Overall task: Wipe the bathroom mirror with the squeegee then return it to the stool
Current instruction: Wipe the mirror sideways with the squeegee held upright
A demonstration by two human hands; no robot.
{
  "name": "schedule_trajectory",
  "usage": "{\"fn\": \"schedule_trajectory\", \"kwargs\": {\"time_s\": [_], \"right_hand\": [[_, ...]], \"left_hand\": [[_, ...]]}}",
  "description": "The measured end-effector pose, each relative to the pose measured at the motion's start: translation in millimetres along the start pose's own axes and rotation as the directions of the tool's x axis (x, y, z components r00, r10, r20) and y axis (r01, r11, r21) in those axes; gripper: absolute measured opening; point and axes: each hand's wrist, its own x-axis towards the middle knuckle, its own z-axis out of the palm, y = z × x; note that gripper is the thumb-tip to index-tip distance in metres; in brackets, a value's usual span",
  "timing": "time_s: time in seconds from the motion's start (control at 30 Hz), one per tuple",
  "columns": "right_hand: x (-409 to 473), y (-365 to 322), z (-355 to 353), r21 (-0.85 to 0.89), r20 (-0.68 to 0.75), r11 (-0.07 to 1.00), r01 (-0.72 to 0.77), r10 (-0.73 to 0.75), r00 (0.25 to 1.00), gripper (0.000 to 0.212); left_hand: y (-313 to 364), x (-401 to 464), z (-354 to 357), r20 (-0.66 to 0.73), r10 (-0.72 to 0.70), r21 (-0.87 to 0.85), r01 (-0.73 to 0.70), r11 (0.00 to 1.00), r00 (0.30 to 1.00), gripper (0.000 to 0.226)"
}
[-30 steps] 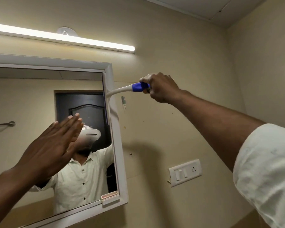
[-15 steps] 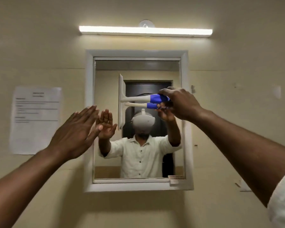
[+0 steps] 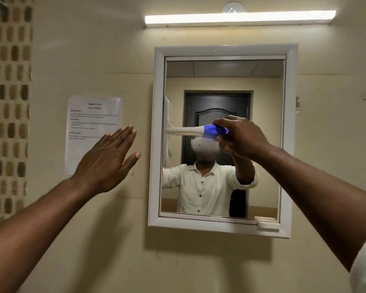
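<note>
Right hand (image 3: 239,137) grips the squeegee (image 3: 190,130) handle, blade at the mirror (image 3: 222,81) glass's left edge; left hand (image 3: 108,159) open, fingers extended, empty.

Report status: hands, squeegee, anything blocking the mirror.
Right hand shut on squeegee, blade upright at mirror's left edge. Left hand open, empty, raised before the wall. Nothing blocking the glass.

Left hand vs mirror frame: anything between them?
Head view: only bare wall between the open left hand and the mirror frame. The taped paper sheet lies behind the hand, not between.
</note>
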Motion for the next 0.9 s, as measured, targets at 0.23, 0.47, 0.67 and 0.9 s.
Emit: {"fn": "schedule_trajectory", "kwargs": {"time_s": [0.23,0.47,0.67,0.9], "right_hand": [[-4.7,2.7,6.8,0.016,-0.004,1.0,-0.02,0.02,1.0,0.044],[-25.4,22.0,-7.4,0.003,0.021,0.996,-0.089,0.089,0.996,0.048],[-55.5,44.8,-37.1,-0.045,0.05,0.986,-0.162,0.165,0.985,0.047],[-95.3,87.3,-78.5,-0.153,0.047,0.95,-0.271,0.281,0.959,0.047]], "left_hand": [[2.7,-1.4,12.1,-0.003,0.017,-0.029,-0.017,0.999,1.0,0.069],[29.0,9.8,19.2,-0.015,0.058,-0.064,-0.059,0.996,0.998,0.07],[70.3,23.3,26.4,0.004,0.106,-0.158,-0.104,0.982,0.994,0.068],[129.6,43.8,40.5,-0.052,0.206,-0.283,-0.212,0.935,0.977,0.073]]}}
